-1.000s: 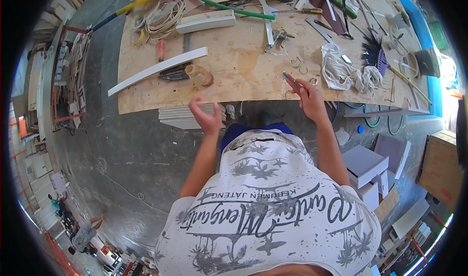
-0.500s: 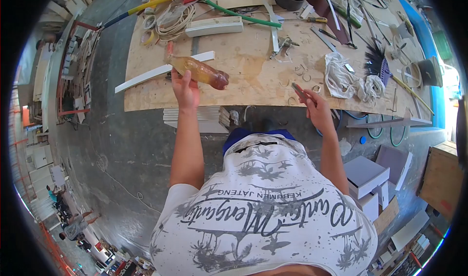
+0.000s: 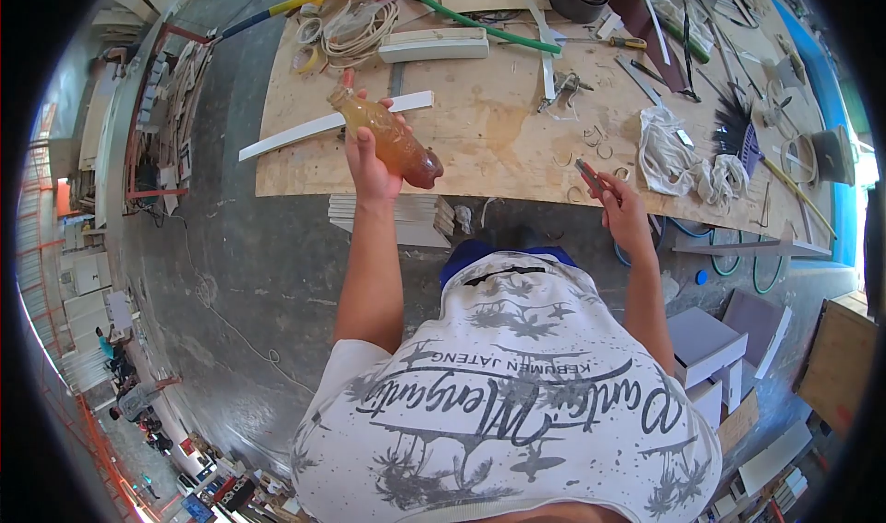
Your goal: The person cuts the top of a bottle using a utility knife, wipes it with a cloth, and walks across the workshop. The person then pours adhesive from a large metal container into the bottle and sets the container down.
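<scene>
A clear plastic bottle (image 3: pixel 392 143) with amber-brown contents is held tilted in my left hand (image 3: pixel 373 165), above the near left part of the wooden worktable (image 3: pixel 480 158). Its neck points to the far left and its darker base to the near right. My right hand (image 3: pixel 625 211) grips a small slim tool (image 3: pixel 588 174) with a reddish side, near the front edge. A long white strip (image 3: pixel 305 136) lies on the table, partly hidden behind the bottle and my left hand.
Rope coils (image 3: pixel 355 38), a white block (image 3: pixel 434 47), a green hose (image 3: pixel 480 30), white cloth (image 3: pixel 666 154) and a dark-bristled brush (image 3: pixel 743 140) lie on the table. Stacked boards (image 3: pixel 392 223) and grey boxes (image 3: pixel 703 343) are below. People (image 3: pixel 138 399) are far left.
The bottle stood on the table at first; my left hand has taken hold of it and lifted it. The view has shifted, and my right hand still holds the small tool.
</scene>
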Motion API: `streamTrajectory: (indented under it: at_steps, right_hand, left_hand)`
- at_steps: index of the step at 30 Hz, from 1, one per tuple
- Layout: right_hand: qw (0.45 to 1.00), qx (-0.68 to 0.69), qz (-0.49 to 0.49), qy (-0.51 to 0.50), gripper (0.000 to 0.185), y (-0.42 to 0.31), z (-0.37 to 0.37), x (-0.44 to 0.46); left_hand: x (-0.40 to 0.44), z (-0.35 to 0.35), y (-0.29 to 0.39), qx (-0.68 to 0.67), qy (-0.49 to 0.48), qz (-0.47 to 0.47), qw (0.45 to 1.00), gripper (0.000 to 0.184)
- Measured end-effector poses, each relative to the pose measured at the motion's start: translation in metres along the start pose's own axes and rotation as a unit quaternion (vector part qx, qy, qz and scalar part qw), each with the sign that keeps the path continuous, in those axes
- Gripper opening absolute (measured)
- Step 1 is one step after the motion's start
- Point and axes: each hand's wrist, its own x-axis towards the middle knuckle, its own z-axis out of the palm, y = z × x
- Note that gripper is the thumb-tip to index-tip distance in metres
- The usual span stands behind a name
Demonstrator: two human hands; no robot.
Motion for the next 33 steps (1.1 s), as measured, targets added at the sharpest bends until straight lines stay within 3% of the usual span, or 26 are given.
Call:
streamTrajectory:
  at_steps: [3,7,10,13,16,18,20,21,24,26,30,33]
  right_hand:
    - [1.0,-0.006,-0.003,-0.001,0.034,-0.001,-0.002,0.002]
    - [1.0,-0.011,-0.003,-0.004,0.033,0.007,-0.002,0.003]
    - [1.0,-0.012,-0.001,-0.011,0.033,0.006,0.001,0.0]
    - [0.999,-0.027,0.0,-0.022,0.034,0.005,0.009,-0.005]
    - [0.999,-0.038,0.0,-0.032,0.039,0.011,0.011,-0.007]
    - [0.998,-0.01,0.019,-0.059,0.046,0.014,0.015,-0.005]
    - [0.995,-0.049,-0.074,-0.049,0.056,0.027,0.024,-0.001]
    - [0.99,-0.067,-0.115,-0.045,0.061,0.026,0.028,-0.006]
    - [0.993,-0.067,-0.044,-0.089,0.07,0.017,0.032,-0.008]
    - [0.992,-0.073,-0.039,-0.096,0.069,0.024,0.033,-0.006]
    - [0.995,0.041,-0.042,-0.082,0.064,0.03,0.037,-0.002]
    - [0.996,0.022,0.029,-0.08,0.058,0.029,0.031,0.004]
  left_hand:
    - [0.004,0.004,0.007,0.074,0.022,0.072,0.994,0.082]
    - [0.0,0.008,-0.007,0.216,0.068,0.25,0.941,0.077]
    - [-0.027,-0.066,-0.099,0.471,0.082,0.168,0.862,0.072]
    - [-0.059,-0.107,-0.148,0.573,0.086,0.126,0.805,0.068]
    - [-0.045,-0.082,-0.123,0.507,0.066,0.027,0.859,0.064]
    - [-0.047,-0.093,-0.127,0.472,0.076,0.02,0.878,0.061]
    - [-0.044,-0.096,-0.129,0.434,0.082,0.023,0.897,0.061]
    - [-0.046,-0.097,-0.128,0.461,0.067,0.007,0.885,0.061]
    - [-0.048,-0.097,-0.12,0.495,0.042,-0.027,0.867,0.061]
    - [-0.053,-0.089,-0.116,0.459,0.057,-0.036,0.886,0.062]
    - [-0.063,-0.097,-0.107,0.54,0.048,-0.037,0.84,0.071]
    - [-0.073,-0.095,-0.101,0.585,0.054,-0.053,0.808,0.078]
